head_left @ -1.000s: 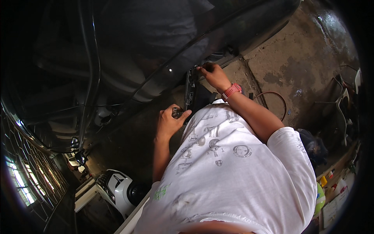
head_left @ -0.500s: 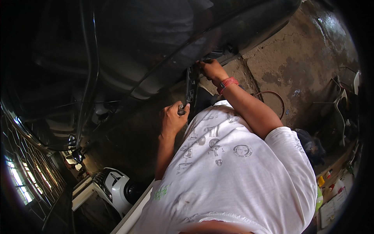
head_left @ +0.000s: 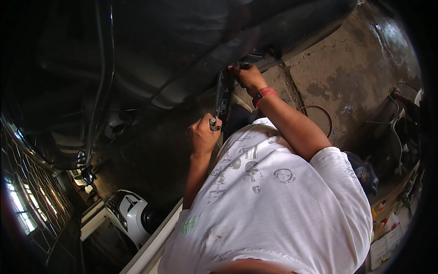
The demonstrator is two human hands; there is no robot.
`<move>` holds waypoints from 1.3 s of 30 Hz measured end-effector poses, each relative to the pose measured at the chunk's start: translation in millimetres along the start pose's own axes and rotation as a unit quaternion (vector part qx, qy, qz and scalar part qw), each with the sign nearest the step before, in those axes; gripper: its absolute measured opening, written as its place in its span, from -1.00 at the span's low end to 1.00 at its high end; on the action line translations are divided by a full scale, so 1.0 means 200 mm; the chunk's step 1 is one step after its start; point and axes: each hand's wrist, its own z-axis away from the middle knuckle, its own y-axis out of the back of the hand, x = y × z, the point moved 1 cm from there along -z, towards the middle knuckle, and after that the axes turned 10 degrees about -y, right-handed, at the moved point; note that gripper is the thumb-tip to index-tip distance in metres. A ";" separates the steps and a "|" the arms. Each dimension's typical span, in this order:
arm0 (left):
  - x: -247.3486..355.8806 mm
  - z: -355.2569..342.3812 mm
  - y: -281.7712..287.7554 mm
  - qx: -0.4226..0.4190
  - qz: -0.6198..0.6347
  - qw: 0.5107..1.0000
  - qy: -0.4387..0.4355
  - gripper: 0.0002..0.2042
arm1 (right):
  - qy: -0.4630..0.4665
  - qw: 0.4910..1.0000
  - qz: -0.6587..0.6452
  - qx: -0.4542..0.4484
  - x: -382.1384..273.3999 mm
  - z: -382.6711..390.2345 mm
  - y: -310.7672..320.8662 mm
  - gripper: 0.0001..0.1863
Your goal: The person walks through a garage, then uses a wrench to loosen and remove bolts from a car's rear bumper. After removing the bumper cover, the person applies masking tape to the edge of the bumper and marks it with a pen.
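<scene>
A glossy dark car body spreads across the upper left. By its lower edge stands a long, narrow black part, with a pale label-like patch low on it. My right hand, a red watch on its wrist, pinches the upper end of this part against the car. Below and to the left, my left hand is closed around a small dark tool with a round metal end, close to the part's lower end. The tool's kind and most of its length are hidden in the fist.
Stained concrete floor lies to the right, with a thin reddish hose curving over it. A white car front shows at lower left, near a metal grille. A dark bag and clutter sit at the right.
My left hand has lifted slightly and turned, showing more of the tool's round end. My right hand has shifted a little up and left, and the black part has turned, showing its pale patch.
</scene>
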 end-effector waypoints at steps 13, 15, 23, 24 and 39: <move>0.08 -0.01 0.04 -0.003 -0.046 0.999 0.005 -0.81 | 0.048 0.996 0.040 0.060 -0.01 0.02 0.01 -0.51; 0.08 -0.01 0.03 -0.005 -0.053 0.999 0.003 -0.81 | 0.070 0.995 0.049 0.052 -0.02 -0.01 0.02 -0.49; 0.07 0.00 0.02 -0.005 -0.049 0.999 0.006 -0.81 | 0.087 0.993 0.069 0.033 0.01 -0.14 0.02 -0.56; 0.07 0.00 0.02 -0.005 -0.049 0.999 0.004 -0.80 | 0.107 0.991 0.063 0.039 0.01 -0.13 0.02 -0.56; 0.09 0.00 0.01 0.003 -0.042 0.999 0.015 -0.81 | 0.060 0.997 0.022 0.037 0.00 -0.03 -0.01 -0.49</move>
